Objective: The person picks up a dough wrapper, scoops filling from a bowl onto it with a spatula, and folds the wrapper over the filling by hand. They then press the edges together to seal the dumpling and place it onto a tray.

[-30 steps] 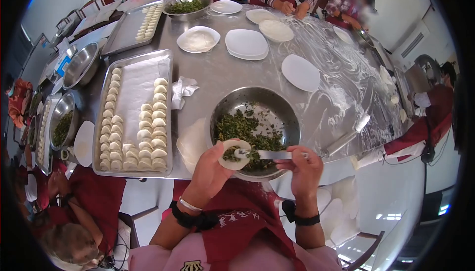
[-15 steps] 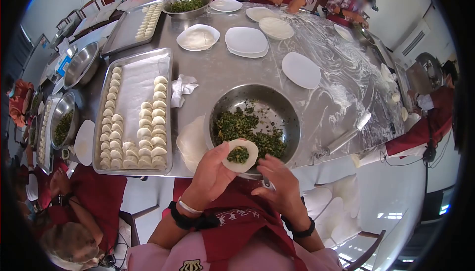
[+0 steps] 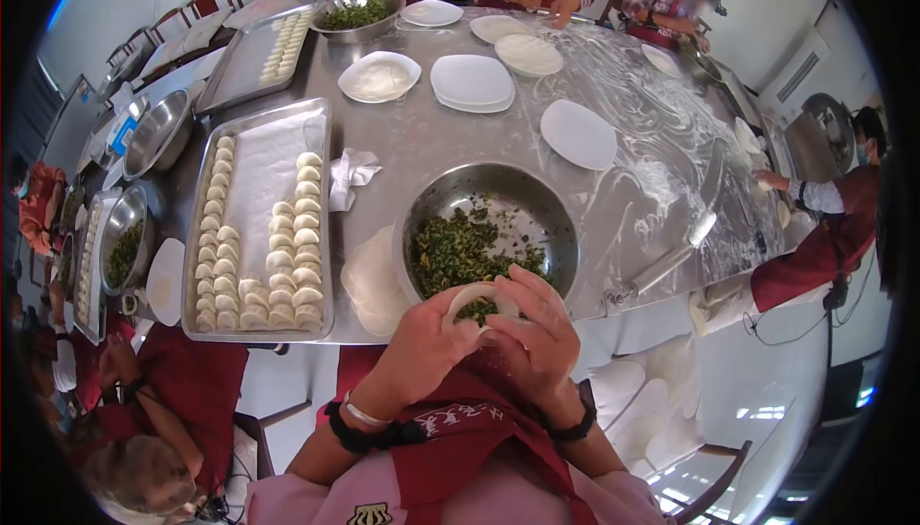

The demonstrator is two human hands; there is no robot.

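In front of my chest, a round dumpling wrapper with a dab of chopped green filling is folding upward at its edges. My left hand is closed on its left side. Curled around the right side of the same wrapper is my right hand, fingertips at the rim. Just beyond both hands stands a steel bowl of green filling. Flat wrappers lie on the table left of the bowl. The spoon seen earlier at my right hand is not visible.
A metal tray with rows of dumplings sits at left, beside a crumpled tissue. White plates stand farther back. A rolling pin lies on the floury right side. Several people work around the table.
My right hand has moved left and up to grip the wrapper, which has gone from flat and open to partly folded. At far right, a person's hand has come over the table.
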